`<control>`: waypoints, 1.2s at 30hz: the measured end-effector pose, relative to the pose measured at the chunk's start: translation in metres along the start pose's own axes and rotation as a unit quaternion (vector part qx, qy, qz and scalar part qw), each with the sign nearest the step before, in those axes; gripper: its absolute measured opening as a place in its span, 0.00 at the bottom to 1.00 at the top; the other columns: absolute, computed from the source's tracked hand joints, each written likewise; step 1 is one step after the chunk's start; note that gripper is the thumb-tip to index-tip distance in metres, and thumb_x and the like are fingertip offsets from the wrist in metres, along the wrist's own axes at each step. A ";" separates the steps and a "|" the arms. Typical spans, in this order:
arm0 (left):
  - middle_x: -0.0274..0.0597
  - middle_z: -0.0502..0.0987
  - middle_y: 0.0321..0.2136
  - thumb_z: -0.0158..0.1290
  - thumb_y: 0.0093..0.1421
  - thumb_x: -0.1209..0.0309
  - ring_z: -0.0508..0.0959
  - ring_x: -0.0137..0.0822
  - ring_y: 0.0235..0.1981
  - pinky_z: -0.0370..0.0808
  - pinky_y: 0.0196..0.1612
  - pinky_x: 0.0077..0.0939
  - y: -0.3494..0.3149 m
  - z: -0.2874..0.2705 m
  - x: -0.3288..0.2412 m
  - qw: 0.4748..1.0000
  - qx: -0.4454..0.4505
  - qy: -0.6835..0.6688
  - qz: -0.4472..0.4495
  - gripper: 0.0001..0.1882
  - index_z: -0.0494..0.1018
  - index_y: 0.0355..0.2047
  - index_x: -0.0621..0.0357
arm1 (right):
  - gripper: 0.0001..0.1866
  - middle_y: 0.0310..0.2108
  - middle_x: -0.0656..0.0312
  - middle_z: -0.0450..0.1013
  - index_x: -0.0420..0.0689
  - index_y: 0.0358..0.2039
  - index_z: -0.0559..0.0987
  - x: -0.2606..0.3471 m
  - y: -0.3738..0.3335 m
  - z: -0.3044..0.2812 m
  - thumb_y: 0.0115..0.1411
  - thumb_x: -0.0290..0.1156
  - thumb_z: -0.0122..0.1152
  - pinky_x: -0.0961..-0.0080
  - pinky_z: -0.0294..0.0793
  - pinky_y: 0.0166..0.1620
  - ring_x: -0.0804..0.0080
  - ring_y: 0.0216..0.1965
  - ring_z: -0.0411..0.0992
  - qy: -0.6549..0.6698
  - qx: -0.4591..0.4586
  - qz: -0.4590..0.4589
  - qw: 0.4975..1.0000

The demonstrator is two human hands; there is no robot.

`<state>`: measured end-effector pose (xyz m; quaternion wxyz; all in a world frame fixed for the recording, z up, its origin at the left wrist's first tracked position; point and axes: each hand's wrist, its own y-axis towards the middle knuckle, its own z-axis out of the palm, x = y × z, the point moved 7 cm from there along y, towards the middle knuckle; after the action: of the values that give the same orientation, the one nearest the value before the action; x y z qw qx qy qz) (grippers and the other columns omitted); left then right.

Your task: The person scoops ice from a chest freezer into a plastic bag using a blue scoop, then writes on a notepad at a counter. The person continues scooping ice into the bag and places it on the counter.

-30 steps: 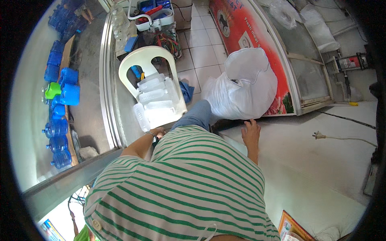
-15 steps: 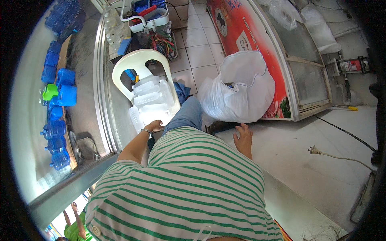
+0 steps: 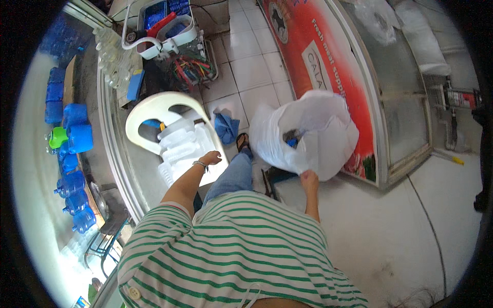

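My right hand (image 3: 309,179) is closed on the near rim of a large white plastic sack (image 3: 326,149). The sack's mouth gapes upward, and something dark and blue, too small to name, shows inside. Above the near right part of a white plastic chair (image 3: 137,115), my left hand (image 3: 211,158) has its fingers curled in, with nothing visible in them. Several clear plastic containers (image 3: 181,139) lie piled on the seat, close to the left hand. The lower ones are washed out by glare.
A red freezer (image 3: 328,66) stands behind the sack. Ahead are a white basket (image 3: 172,43) of tools and a rack of coloured cords (image 3: 190,72). A crumpled blue cloth (image 3: 226,127) lies on the tiles near my sandalled foot. Blue water jugs (image 3: 72,185) line the left side.
My right hand, open beside the sack before, has closed on its rim. The sack's mouth has spread wider. My left hand has shifted right, and the view has turned.
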<state>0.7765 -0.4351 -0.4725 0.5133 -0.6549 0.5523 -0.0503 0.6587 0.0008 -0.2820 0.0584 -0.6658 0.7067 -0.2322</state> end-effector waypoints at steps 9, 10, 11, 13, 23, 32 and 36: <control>0.46 0.76 0.21 0.50 0.50 0.67 0.76 0.49 0.22 0.73 0.30 0.42 0.209 -0.009 0.037 0.962 -0.065 0.226 0.142 0.08 0.76 0.21 0.56 | 0.24 0.48 0.45 0.65 0.35 0.49 0.67 0.036 0.021 0.002 0.49 0.22 0.58 0.55 0.61 0.53 0.47 0.50 0.63 0.028 -0.169 -0.122 0.978; 0.49 0.77 0.24 0.49 0.53 0.65 0.77 0.51 0.27 0.74 0.33 0.44 0.223 -0.014 0.039 0.977 -0.116 0.140 0.115 0.12 0.77 0.22 0.58 | 0.26 0.49 0.45 0.65 0.34 0.51 0.66 0.039 0.023 0.007 0.49 0.22 0.58 0.49 0.59 0.55 0.46 0.52 0.62 0.015 -0.178 -0.131 0.975; 0.52 0.79 0.27 0.47 0.55 0.63 0.78 0.53 0.32 0.75 0.36 0.46 0.237 -0.019 0.044 0.983 -0.151 0.059 0.084 0.15 0.77 0.23 0.60 | 0.28 0.51 0.44 0.63 0.34 0.53 0.64 0.038 0.024 0.014 0.49 0.22 0.57 0.48 0.57 0.55 0.46 0.54 0.60 0.019 -0.171 -0.137 0.976; 0.52 0.79 0.33 0.47 0.57 0.62 0.77 0.54 0.37 0.74 0.42 0.46 0.252 -0.011 0.066 0.992 -0.115 0.014 -0.039 0.15 0.78 0.31 0.59 | 0.32 0.54 0.43 0.61 0.35 0.55 0.63 0.028 0.030 0.033 0.47 0.22 0.57 0.46 0.54 0.56 0.45 0.56 0.58 0.071 -0.146 -0.123 0.979; 0.53 0.77 0.44 0.53 0.49 0.61 0.75 0.49 0.48 0.71 0.52 0.40 0.324 0.081 0.155 0.955 -0.068 -0.183 -0.223 0.22 0.75 0.45 0.53 | 0.24 0.54 0.43 0.64 0.40 0.51 0.70 -0.016 0.020 0.118 0.53 0.31 0.57 0.52 0.57 0.59 0.42 0.57 0.59 -0.075 -0.089 -0.163 0.980; 0.53 0.73 0.50 0.53 0.51 0.62 0.73 0.52 0.52 0.66 0.58 0.39 0.421 0.111 0.205 0.953 -0.150 -0.185 -0.189 0.26 0.72 0.52 0.53 | 0.23 0.53 0.44 0.66 0.40 0.50 0.71 -0.039 0.022 0.161 0.54 0.34 0.57 0.54 0.60 0.57 0.43 0.55 0.62 -0.111 -0.014 -0.159 0.981; 0.53 0.72 0.52 0.51 0.55 0.58 0.71 0.50 0.54 0.65 0.59 0.36 0.470 0.135 0.226 0.956 -0.138 -0.192 -0.174 0.28 0.70 0.55 0.55 | 0.23 0.52 0.45 0.67 0.41 0.50 0.72 -0.045 0.031 0.171 0.54 0.36 0.56 0.55 0.62 0.56 0.44 0.54 0.63 -0.117 0.018 -0.159 0.980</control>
<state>0.6335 -0.4628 -0.9909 0.4974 -0.8029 0.3224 0.0640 0.7017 0.0015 -0.4562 0.1147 -0.7908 0.5762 -0.1718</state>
